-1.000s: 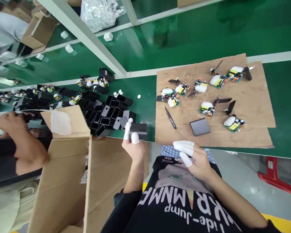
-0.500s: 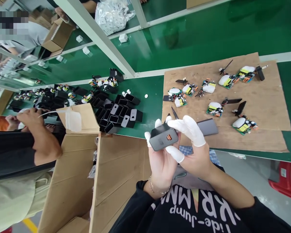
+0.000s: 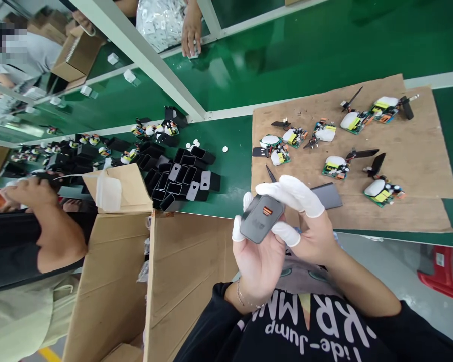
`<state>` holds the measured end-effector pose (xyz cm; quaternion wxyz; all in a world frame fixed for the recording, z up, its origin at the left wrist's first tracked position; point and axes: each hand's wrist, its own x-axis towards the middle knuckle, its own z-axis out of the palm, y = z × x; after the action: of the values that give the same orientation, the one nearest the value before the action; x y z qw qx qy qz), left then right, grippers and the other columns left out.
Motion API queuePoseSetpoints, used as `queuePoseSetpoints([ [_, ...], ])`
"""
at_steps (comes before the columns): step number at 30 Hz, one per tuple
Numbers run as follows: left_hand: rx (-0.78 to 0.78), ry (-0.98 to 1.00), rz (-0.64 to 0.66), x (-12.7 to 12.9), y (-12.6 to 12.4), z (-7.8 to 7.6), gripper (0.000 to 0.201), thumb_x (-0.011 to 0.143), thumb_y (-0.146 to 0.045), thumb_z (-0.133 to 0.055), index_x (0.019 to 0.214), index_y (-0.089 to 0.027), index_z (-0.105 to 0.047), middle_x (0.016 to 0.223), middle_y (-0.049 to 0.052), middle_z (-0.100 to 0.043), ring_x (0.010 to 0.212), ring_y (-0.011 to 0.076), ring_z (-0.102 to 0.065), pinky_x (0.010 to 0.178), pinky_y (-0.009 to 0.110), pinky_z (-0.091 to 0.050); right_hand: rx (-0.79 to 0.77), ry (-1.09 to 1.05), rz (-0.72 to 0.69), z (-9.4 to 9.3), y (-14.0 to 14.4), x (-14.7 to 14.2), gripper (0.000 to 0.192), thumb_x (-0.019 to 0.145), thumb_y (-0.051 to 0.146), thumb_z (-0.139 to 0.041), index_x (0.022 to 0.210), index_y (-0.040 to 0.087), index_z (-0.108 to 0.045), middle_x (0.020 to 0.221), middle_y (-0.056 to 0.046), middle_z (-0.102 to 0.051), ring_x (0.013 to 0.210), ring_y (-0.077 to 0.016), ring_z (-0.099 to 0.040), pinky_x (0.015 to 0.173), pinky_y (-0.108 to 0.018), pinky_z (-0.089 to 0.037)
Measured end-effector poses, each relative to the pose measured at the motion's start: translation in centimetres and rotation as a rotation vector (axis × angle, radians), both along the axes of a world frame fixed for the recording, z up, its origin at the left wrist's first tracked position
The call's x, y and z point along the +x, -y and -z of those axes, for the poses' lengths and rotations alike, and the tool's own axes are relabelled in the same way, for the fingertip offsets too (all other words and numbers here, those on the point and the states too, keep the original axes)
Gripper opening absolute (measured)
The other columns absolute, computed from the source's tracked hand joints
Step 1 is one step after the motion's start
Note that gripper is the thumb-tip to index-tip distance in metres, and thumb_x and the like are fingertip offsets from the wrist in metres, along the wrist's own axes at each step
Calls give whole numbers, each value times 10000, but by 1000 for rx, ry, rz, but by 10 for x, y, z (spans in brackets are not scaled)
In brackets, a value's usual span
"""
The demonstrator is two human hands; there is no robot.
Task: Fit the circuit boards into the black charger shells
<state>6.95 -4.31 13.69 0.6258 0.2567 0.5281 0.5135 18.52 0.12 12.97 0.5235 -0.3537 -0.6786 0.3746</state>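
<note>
1. A dark grey charger housing (image 3: pixel 261 219) is held in front of the chest, above the near edge of the desk (image 3: pixel 226 171). The left hand (image 3: pixel 257 251) is closed around its lower end; the right hand (image 3: pixel 305 221) is clamped on its upper end, one covered fingertip above and one below.
2. The fingertips (image 3: pixel 287 190) of both hands are sheathed in white cots. The grip is judged slippery on the smooth shell; a slip would drop the housing onto the lap or the floor.
3. An orange port is seen on the face turned upward. Pressure from the upper finger, which lies just beside it, could smear or mark that face.
4. A second grey shell (image 3: pixel 326 195) and black tweezers (image 3: pixel 271 174) lie on the cardboard sheet (image 3: pixel 419 151) just beyond the hands. A forward reach could knock either off the desk edge.
5. Bare circuit boards (image 3: pixel 335 168) are scattered over the sheet. They could be swept together or their leads bent by a sleeve.
6. Empty black casings (image 3: pixel 177 176) are heaped to the left, beside an open carton (image 3: pixel 113 241). A co-worker's arm (image 3: pixel 45 226) is at work near that carton; a collision is possible if the left hand moves that way.
</note>
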Motion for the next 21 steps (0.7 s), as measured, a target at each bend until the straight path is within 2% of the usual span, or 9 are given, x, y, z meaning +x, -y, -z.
queuePoseSetpoints([
  [3,-1,2,31,-2,3,2,702,938,-644,-10,1519,-349,-272,1470,53,-524,1309,237,-550,848,364,-587,46,41,-69,-3,-1,3,452,980,269,-500,1418,349,-428,1362,13,-624,1289,-241,-560,1136,-435,-449],
  [7,37,-53,93,-8,9,6,676,941,-639,4,1506,-396,-277,1408,42,-582,1208,245,-620,781,378,-592,53,41,-123,-4,-1,4,424,988,296,-471,1408,352,-458,1346,13,-628,1303,-257,-543,1120,-449,-464],
  [11,105,-176,82,-8,8,7,644,960,-582,45,1525,-417,-216,1440,16,-555,1255,240,-599,903,404,-587,86,-16,-144,-1,-2,3,439,998,263,-438,1427,358,-435,1370,6,-613,1320,-251,-526,1122,-477,-458],
  [14,268,-394,-51,-7,-1,15,566,982,-536,20,1535,-456,-67,1516,-5,-468,1374,236,-494,998,437,-561,86,31,-89,6,-3,3,505,979,184,-439,1449,367,-407,1432,-7,-568,1356,-263,-495,1114,-514,-457],
  [16,406,-547,-167,-11,-7,27,567,984,-572,-68,1536,-454,-18,1563,8,-399,1431,260,-419,1034,475,-542,46,110,-53,15,-2,3,557,961,135,-449,1469,358,-397,1490,-18,-511,1390,-265,-456,1135,-520,-432],
  [17,466,-607,-208,-15,-9,33,590,980,-597,-135,1542,-438,-49,1573,25,-382,1438,279,-406,1045,486,-533,22,144,-52,20,-1,2,577,956,125,-457,1483,349,-387,1513,-28,-483,1402,-266,-442,1146,-521,-417],
  [19,559,-715,-214,-27,-10,45,613,969,-600,-320,1535,-400,-197,1561,58,-399,1415,307,-436,1063,482,-519,-29,199,-95,32,2,2,620,943,133,-491,1512,334,-350,1543,-50,-439,1423,-275,-413,1157,-530,-398],
  [21,640,-853,-159,-41,-9,50,612,941,-525,-505,1503,-379,-314,1530,78,-440,1374,311,-488,1072,465,-508,-133,222,-179,43,7,1,698,921,160,-545,1547,314,-279,1551,-74,-422,1432,-287,-398,1154,-533,-396],
])
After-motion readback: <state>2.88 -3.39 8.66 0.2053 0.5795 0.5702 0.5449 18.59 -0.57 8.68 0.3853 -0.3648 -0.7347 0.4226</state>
